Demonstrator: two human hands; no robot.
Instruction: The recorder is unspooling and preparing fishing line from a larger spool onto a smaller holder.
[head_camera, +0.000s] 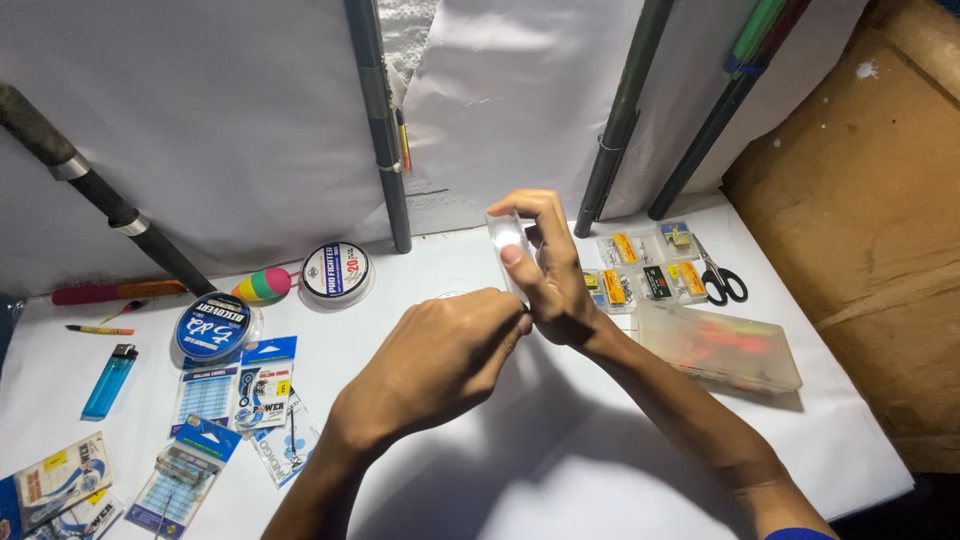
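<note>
My right hand (556, 278) is raised over the middle of the white table (560, 460) and grips a small clear plastic spool (505, 236) between thumb and fingers. My left hand (440, 362) sits just below and left of it, fingertips pinched together against the right hand's base. Whether a thin line runs between those fingertips is too fine to tell. Both forearms come in from the bottom edge.
Two round line spools (213, 325) (336, 271), a colourful float (263, 285), a blue lighter (109, 380) and several hook packets (262, 385) lie at left. Scissors (720, 278), small clear tackle boxes (645, 265) and a long clear box (722, 347) lie at right. Fishing rods (382, 120) lean on the white wall; brown cardboard (870, 200) stands at far right.
</note>
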